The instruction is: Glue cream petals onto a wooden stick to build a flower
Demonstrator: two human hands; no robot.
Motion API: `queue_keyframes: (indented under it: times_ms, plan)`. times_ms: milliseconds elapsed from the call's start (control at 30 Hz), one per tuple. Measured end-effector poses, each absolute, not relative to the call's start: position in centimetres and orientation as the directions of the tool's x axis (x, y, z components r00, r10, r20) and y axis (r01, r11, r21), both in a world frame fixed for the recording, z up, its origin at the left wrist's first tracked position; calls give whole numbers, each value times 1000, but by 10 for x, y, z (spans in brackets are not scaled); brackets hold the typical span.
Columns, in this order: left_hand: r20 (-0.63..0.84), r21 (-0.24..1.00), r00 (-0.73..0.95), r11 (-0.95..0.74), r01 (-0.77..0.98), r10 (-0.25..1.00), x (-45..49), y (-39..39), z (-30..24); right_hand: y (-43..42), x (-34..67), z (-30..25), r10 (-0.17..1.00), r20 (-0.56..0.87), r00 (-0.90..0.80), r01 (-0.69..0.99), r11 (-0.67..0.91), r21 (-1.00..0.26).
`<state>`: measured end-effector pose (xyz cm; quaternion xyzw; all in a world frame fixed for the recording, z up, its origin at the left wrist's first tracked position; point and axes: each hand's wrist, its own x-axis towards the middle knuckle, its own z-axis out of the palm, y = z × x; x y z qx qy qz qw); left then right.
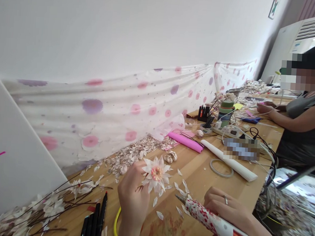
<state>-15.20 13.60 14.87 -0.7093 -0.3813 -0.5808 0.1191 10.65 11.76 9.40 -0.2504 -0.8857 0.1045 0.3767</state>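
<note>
My left hand (133,191) is closed around the stem of an artificial flower (156,174), whose pale pointed petals surround a peach-pink centre. Its face is turned up toward me. In my right hand (228,204) is a hot glue gun (212,223) wrapped in white and red patterned covering, its metal nozzle pointing left toward the flower but apart from it. Several loose white petals (181,187) lie on the wooden table (167,225) between and below my hands. A ring shows on a right-hand finger.
Petals (136,152) are heaped along the cloth-covered wall. Finished flowers (50,207) and black markers (95,217) lie at left. A pink roll (185,142), white roll (229,161), tape ring (221,168) and power strip (230,130) with cables lie right. A co-worker (310,109) sits beyond.
</note>
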Motion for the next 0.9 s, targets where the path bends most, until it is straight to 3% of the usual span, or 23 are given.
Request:
queue_keyframes:
  times_ms: [567, 900]
  plan:
    - [925, 282, -15, -663, 694, 379, -160, 134, 149, 122, 102, 87, 529, 533, -661, 383, 848, -366]
    - [921, 305, -41, -653, 694, 387, -159, 139, 144, 122, 106, 85, 528, 558, -641, 359, 848, -390]
